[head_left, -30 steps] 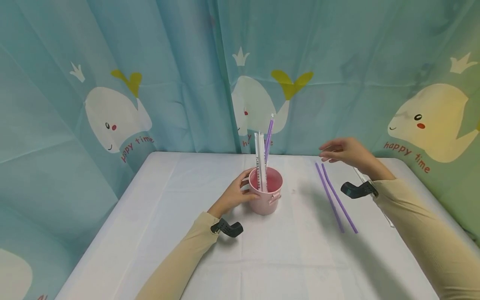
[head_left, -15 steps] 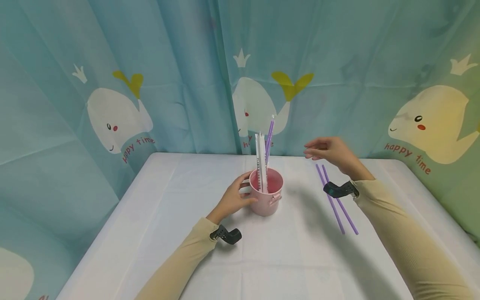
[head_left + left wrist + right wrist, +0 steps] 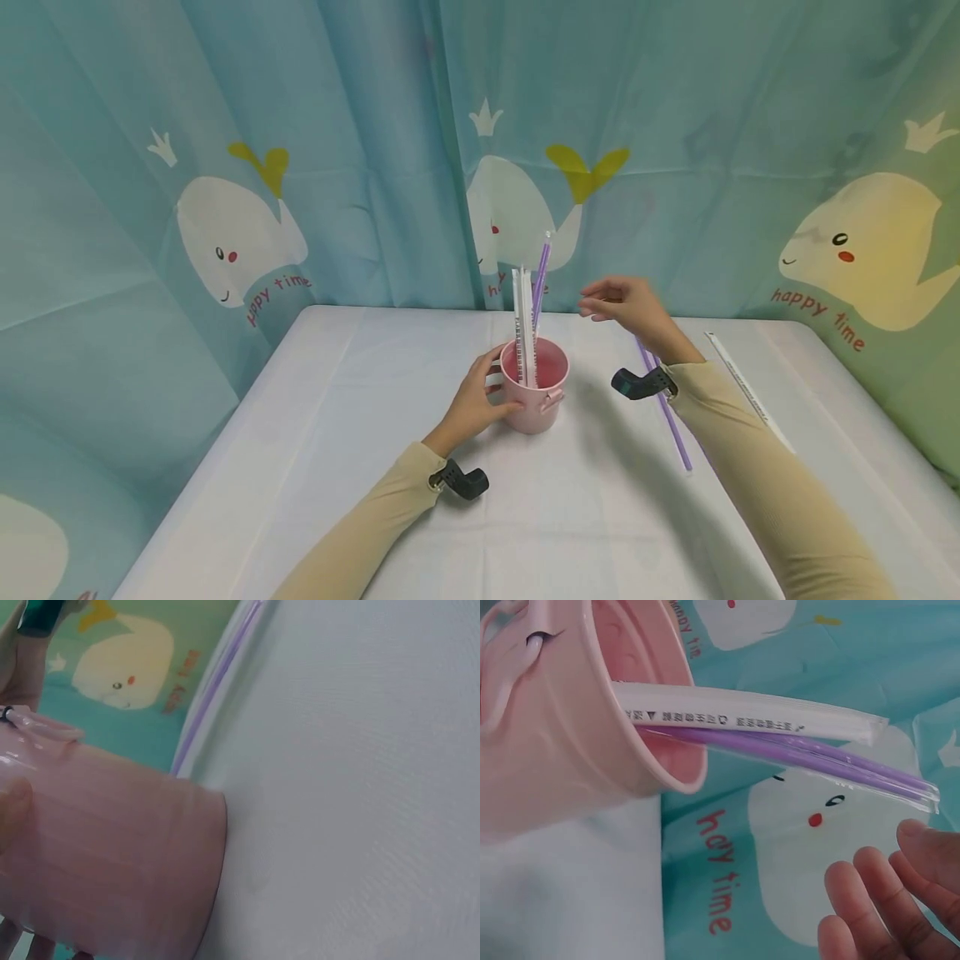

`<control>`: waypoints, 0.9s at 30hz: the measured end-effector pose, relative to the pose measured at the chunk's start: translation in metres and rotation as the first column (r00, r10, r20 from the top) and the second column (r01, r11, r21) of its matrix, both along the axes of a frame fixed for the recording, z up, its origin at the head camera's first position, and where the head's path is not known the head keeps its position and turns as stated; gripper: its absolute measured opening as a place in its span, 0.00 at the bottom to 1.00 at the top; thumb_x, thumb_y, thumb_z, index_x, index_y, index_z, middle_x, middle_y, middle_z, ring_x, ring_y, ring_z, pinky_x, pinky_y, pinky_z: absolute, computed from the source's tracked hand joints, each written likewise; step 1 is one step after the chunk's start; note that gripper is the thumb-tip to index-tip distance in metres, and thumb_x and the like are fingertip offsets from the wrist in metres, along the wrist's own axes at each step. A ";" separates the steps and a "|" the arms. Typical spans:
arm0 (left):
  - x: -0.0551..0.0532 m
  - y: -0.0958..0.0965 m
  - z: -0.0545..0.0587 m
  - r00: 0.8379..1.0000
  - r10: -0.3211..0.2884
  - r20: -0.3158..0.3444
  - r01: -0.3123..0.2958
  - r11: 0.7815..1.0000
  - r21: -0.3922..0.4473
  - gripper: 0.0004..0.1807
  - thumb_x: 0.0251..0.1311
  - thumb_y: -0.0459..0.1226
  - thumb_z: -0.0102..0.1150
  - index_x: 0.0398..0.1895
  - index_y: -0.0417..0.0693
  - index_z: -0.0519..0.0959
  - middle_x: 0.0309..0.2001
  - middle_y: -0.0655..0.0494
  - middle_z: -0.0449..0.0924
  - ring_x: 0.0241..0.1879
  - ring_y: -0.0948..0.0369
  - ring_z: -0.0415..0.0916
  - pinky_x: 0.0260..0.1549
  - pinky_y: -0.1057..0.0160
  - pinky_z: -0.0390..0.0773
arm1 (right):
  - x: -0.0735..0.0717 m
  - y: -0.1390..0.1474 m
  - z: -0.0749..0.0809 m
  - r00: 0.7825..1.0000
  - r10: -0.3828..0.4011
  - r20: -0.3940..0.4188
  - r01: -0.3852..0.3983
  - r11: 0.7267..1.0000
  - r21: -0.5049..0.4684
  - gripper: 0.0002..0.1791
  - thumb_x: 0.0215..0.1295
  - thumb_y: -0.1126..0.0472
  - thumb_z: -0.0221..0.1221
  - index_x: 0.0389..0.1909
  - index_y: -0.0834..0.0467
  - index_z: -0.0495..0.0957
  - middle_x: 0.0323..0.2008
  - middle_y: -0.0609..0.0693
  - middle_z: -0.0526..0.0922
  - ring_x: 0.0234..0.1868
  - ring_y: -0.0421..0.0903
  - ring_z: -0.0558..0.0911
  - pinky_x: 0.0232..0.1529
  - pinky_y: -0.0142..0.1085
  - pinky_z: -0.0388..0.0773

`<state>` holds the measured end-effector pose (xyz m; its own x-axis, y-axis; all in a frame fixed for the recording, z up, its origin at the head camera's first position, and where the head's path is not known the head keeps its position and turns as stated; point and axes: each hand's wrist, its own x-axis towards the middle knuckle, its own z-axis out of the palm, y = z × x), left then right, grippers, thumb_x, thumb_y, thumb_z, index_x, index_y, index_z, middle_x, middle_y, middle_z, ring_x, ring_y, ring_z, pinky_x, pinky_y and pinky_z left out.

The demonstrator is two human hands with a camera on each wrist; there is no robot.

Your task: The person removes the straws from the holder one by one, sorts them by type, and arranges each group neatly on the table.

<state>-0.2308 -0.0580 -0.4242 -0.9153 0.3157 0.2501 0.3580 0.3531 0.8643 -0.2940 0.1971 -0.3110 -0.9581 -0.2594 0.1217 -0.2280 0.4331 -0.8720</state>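
Observation:
My left hand (image 3: 471, 404) grips a small pink bucket (image 3: 536, 412) from its left side, the thumb across the front. White-wrapped straws (image 3: 522, 308) with printing on them stand upright in the bucket, and purple straws (image 3: 541, 275) in a clear wrapper lean out beside them. To the right of the bucket, my right hand (image 3: 633, 304) hovers above the table with loosely bent fingers and nothing held. Seen from the right wrist, its fingers (image 3: 870, 900) are apart from the wrapped tips of the purple straws (image 3: 855, 769).
Purple straws (image 3: 675, 429) lie on the white-covered table (image 3: 360, 533) under the right forearm, which partly hides them. Farther right lies a white-wrapped straw (image 3: 750, 396). A blue-green curtain (image 3: 375, 208) with whale prints rises behind the table's far edge.
My right hand has moved left, from above the loose straws toward the bucket, with nothing in it. The white-wrapped straw at right shows again from behind the forearm. My left hand stays on the bucket.

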 end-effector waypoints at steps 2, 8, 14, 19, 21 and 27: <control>0.000 0.001 0.001 0.999 0.011 0.036 -0.012 1.000 0.014 0.49 0.47 0.33 0.70 0.72 0.49 0.53 0.67 0.46 0.60 0.62 0.49 0.67 0.57 0.52 0.77 | -0.001 -0.003 -0.002 1.000 -0.005 0.000 0.005 1.000 -0.008 0.20 0.62 0.59 0.61 0.49 0.69 0.75 0.38 0.52 0.84 0.33 0.31 0.83 0.39 0.25 0.83; -0.002 0.003 0.000 0.998 0.022 0.057 -0.023 1.000 0.015 0.49 0.46 0.32 0.70 0.71 0.50 0.54 0.67 0.47 0.60 0.62 0.49 0.67 0.57 0.53 0.76 | -0.005 -0.010 -0.008 1.000 -0.002 0.015 0.003 1.000 -0.030 0.20 0.63 0.59 0.59 0.51 0.69 0.73 0.48 0.68 0.79 0.35 0.32 0.83 0.42 0.27 0.83; -0.002 0.002 -0.001 0.998 0.020 0.055 -0.021 1.000 0.017 0.48 0.47 0.32 0.70 0.71 0.50 0.54 0.67 0.47 0.60 0.62 0.49 0.66 0.57 0.53 0.76 | -0.009 -0.019 -0.013 0.999 0.012 0.044 -0.011 0.999 -0.031 0.21 0.63 0.60 0.59 0.52 0.68 0.73 0.50 0.68 0.78 0.37 0.35 0.84 0.45 0.33 0.84; -0.001 0.002 0.000 0.999 0.004 0.046 -0.006 0.999 0.037 0.48 0.47 0.33 0.70 0.71 0.49 0.54 0.66 0.46 0.60 0.62 0.48 0.66 0.57 0.51 0.76 | -0.012 -0.027 -0.017 0.997 0.018 0.070 -0.016 0.999 -0.035 0.21 0.63 0.60 0.60 0.53 0.68 0.73 0.50 0.67 0.79 0.38 0.38 0.85 0.47 0.36 0.83; -0.001 0.002 0.000 0.999 0.002 0.050 -0.004 0.999 0.042 0.48 0.47 0.33 0.70 0.71 0.50 0.54 0.66 0.46 0.60 0.62 0.48 0.66 0.58 0.50 0.76 | -0.013 -0.029 -0.018 0.997 0.028 0.071 -0.025 0.999 -0.038 0.21 0.63 0.60 0.60 0.53 0.68 0.72 0.50 0.68 0.79 0.39 0.40 0.85 0.47 0.36 0.83; -0.001 0.002 0.000 0.998 0.006 0.066 -0.009 0.999 0.039 0.48 0.47 0.34 0.70 0.71 0.52 0.54 0.67 0.47 0.60 0.62 0.49 0.66 0.58 0.51 0.75 | -0.014 -0.037 -0.019 0.996 0.060 0.071 -0.057 0.998 -0.039 0.22 0.63 0.60 0.59 0.53 0.69 0.72 0.49 0.69 0.79 0.39 0.40 0.85 0.47 0.37 0.83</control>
<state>-0.2322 -0.0561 -0.4239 -0.9325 0.2998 0.2015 0.2974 0.3205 0.8993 -0.3077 0.1605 -0.3301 -0.9480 -0.3119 0.0629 -0.1877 0.3884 -0.9022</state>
